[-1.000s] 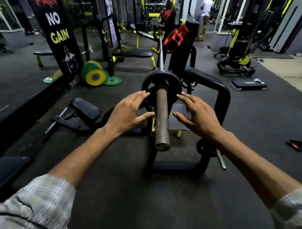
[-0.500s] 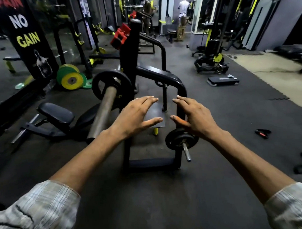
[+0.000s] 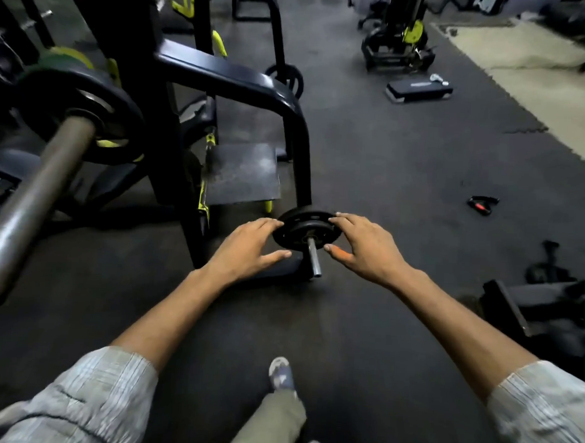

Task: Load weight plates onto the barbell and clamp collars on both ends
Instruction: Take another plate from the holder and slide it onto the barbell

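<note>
Your left hand and right hand spread wide at either edge of the small black plate on the rack's low peg, fingers touching its rim, not yet closed, barbell far left already carrying one plate, red-marked collar on the floor to the right.

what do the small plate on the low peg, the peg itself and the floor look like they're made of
Small plate: probably cast iron painted matte black, with a cast ring pattern; a rubber coating can't be excluded. Peg: bare steel, its grey sheen catching light. Floor: likely dark rubber matting, dull and finely textured, with an interlocking seam at its edge.
</note>
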Tool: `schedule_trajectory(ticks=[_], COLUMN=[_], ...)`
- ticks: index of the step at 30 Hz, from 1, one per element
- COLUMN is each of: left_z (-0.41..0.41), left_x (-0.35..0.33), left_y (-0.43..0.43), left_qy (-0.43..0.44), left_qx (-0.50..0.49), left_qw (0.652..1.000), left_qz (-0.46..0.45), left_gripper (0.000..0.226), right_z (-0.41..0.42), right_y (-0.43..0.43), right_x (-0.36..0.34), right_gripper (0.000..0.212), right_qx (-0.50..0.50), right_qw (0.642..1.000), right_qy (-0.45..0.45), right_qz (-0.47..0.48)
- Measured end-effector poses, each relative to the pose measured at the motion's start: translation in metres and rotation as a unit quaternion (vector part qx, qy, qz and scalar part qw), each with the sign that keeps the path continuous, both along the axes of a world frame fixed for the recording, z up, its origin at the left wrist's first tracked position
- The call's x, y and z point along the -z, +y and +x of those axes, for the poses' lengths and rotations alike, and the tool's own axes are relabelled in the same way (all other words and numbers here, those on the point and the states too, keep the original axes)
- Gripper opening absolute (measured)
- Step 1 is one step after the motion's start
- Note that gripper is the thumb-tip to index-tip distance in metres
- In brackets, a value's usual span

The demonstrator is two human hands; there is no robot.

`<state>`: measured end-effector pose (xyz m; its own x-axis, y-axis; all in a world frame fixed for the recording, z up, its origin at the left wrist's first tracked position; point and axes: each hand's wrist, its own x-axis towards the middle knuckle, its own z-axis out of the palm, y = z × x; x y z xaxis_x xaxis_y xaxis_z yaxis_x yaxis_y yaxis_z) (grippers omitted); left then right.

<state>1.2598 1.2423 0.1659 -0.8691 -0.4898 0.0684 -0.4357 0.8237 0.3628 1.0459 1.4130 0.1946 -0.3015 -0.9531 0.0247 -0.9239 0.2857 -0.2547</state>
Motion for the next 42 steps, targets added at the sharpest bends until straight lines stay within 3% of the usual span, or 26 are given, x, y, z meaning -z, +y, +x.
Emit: schedule_trajectory(ticks=[15,20,29,35,42], left_z=[-0.111,-0.143,-0.197,-0.199,-0.202], left_x=[0.202,0.273,0.334,0.352,0.347], left_y=[-0.085,-0.112,-0.139,-0.135,-0.135], left_qy=[-0.153,-0.135,-0.052,0.039,0.028], left_qx=[-0.058,-0.121,-0.221,-0.279,-0.275], left_qw=[0.969,0.967,0.950,0.940,0.946], left_qz=[0.186,0.177,0.214,0.192,0.168], left_gripper=[0.071,0.074,0.072,0.054,0.044], right_z=[-0.112,-0.148,-0.188,-0.184,-0.192], right_y=[-0.100,-0.136,-0.177,-0.183,-0.187], right_x=[0.184,0.260,0.341,0.362,0.364], right_gripper=[0.058,0.065,0.079,0.069,0.050], right_qx=[0.031,0.044,0.032,0.057,0.036], right_qw=[0.979,0.977,0.983,0.992,0.993], right_qy=[-0.100,-0.141,-0.135,-0.100,-0.105], right_qz=[0.177,0.151,0.117,0.055,0.028])
